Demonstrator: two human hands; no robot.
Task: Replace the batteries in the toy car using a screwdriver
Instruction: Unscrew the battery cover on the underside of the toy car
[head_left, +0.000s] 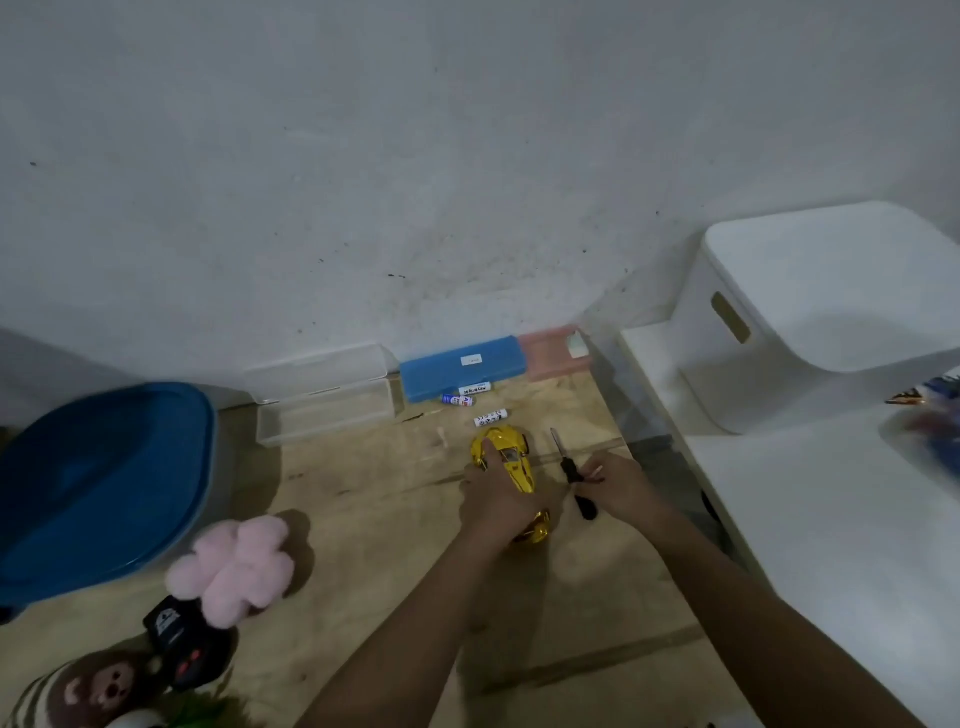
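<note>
Two hands are busy: your left hand (493, 504) grips the toy car (511, 457) on the counter (363, 519), and your right hand (621, 486) pinches the screwdriver (568, 469) by its handle. The car is probably light, rigid and slick, so clamp its sides.

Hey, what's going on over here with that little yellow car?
A person is working bare-handed on a wooden surface. The left hand holds a shiny yellow toy car steady, while the right hand grips the black handle of a screwdriver just beside it. Three loose batteries lie just beyond the car, in front of a blue case. The screwdriver's tip is not on the car yet.
</note>
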